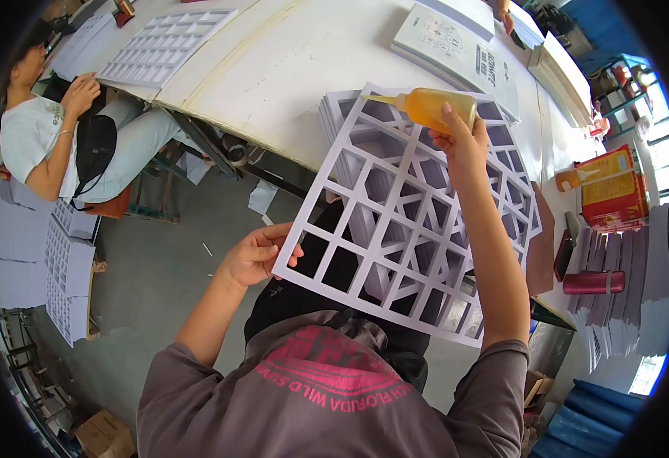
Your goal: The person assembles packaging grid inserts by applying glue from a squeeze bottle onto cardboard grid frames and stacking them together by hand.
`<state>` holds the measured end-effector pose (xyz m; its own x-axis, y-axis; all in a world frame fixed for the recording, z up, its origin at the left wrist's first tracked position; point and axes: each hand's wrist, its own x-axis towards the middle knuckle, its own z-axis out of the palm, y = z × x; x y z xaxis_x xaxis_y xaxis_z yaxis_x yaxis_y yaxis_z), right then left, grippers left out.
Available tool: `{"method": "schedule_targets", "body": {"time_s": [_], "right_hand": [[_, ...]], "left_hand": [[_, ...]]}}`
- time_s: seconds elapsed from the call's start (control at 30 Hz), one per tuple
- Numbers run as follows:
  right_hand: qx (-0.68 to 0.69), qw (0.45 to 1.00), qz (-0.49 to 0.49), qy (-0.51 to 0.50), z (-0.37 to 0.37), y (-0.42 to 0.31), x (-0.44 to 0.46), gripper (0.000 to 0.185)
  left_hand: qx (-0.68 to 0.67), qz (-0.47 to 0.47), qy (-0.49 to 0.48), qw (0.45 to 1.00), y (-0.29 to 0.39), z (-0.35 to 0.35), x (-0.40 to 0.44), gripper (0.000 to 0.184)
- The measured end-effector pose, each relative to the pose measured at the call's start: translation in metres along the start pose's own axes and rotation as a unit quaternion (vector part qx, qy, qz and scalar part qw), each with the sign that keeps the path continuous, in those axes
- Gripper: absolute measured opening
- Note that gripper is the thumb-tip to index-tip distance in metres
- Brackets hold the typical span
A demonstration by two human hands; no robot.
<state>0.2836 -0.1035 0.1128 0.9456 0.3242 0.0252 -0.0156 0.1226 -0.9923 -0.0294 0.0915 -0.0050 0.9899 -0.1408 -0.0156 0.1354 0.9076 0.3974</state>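
My left hand pinches the near left corner of a white lattice panel with many square openings. In my right hand is a squeeze bottle of amber liquid, lying nearly level over the panel's far part. Its thin nozzle points left, above the panel's far left corner. Beneath the panel, more white lattice pieces are stacked on the table's edge, partly seen through the openings. The panel's near end sticks out over my lap.
A white table carries a thick book and another lattice panel. At left sits a person beside stacked panels. On the right are a red box, a dark red case and stacked white sheets.
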Motion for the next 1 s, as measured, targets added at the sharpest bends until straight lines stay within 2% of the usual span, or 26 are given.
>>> {"method": "schedule_targets", "body": {"time_s": [0.1,0.2,0.43,0.57,0.63,0.7,0.8,0.83,0.93,1.0], "right_hand": [[-0.012,1.0,-0.003,0.025,-0.001,0.002,0.004,0.048],[-0.015,0.999,0.017,-0.023,-0.008,-0.002,-0.01,0.044],[-0.009,0.987,0.113,-0.117,-0.001,-0.02,-0.094,0.049],[-0.014,0.975,0.162,-0.151,0.004,-0.026,-0.145,0.053],[-0.016,0.968,0.181,-0.175,0.007,-0.03,-0.168,0.057],[-0.024,0.95,0.214,-0.229,0.006,-0.033,-0.181,0.063],[0.039,0.927,0.289,-0.237,0.0,-0.04,-0.177,0.065],[0.058,0.926,0.295,-0.227,-0.007,-0.04,-0.169,0.069],[0.128,0.961,0.213,-0.124,-0.032,-0.035,-0.139,0.054],[0.136,0.98,0.146,-0.021,-0.046,-0.032,-0.11,0.044]], "left_hand": [[0.003,0.004,-0.003,1.0,0.0,-0.001,0.001,0.051],[0.003,0.003,-0.001,1.0,-0.002,-0.004,0.0,0.052],[-0.012,-0.005,0.029,0.999,-0.002,-0.002,0.001,0.055],[-0.022,-0.008,-0.002,1.0,-0.002,-0.007,0.001,0.055],[-0.024,-0.011,0.016,1.0,-0.002,-0.007,-0.001,0.055],[-0.018,-0.009,0.027,0.999,-0.002,-0.004,0.0,0.055],[-0.002,0.004,0.03,1.0,0.004,0.0,0.001,0.056],[0.0,0.008,0.025,1.0,0.007,-0.001,0.0,0.056],[-0.06,0.057,0.021,0.996,0.011,-0.005,0.004,0.05],[-0.162,0.096,0.136,0.973,0.012,-0.006,0.007,0.045]]}}
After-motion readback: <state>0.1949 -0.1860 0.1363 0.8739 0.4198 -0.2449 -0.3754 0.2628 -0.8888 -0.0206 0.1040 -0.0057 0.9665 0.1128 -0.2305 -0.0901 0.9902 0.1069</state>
